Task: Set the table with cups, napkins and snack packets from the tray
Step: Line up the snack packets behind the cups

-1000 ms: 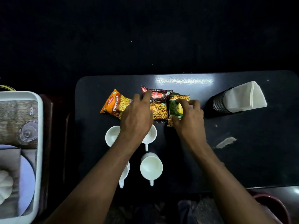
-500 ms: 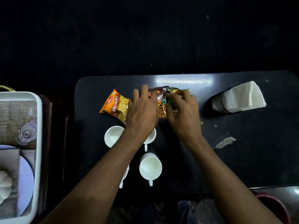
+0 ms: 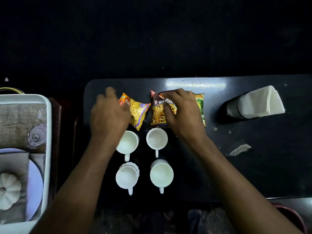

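Three snack packets lie in a row at the back of the dark table (image 3: pixel 253 166). My left hand (image 3: pixel 109 115), blurred, grips the left end of the orange packet (image 3: pixel 137 114). My right hand (image 3: pixel 183 114) pinches the brown mixture packet (image 3: pixel 157 114), fingers at its top edge and thumb on its face. The hand covers much of the green packet (image 3: pixel 200 107) just to the right. Several white cups stand upright in front, handles toward me: (image 3: pixel 127 142), (image 3: pixel 157 138), (image 3: pixel 127 178), (image 3: pixel 161 174). White napkins (image 3: pixel 260 102) stick out of a tipped black mesh holder (image 3: pixel 231 110) at the right.
A white tray (image 3: pixel 48 132) stands left of the table, holding a woven mat, a clear glass (image 3: pixel 36 136), a pale plate and a white pumpkin-shaped object (image 3: pixel 9 190). A paper scrap (image 3: pixel 239 149) lies right of the cups. A dark red rim shows at the bottom right.
My left hand has slid left from the brown packet to the orange packet, which has turned more upright. My right hand has shifted onto the brown packet.
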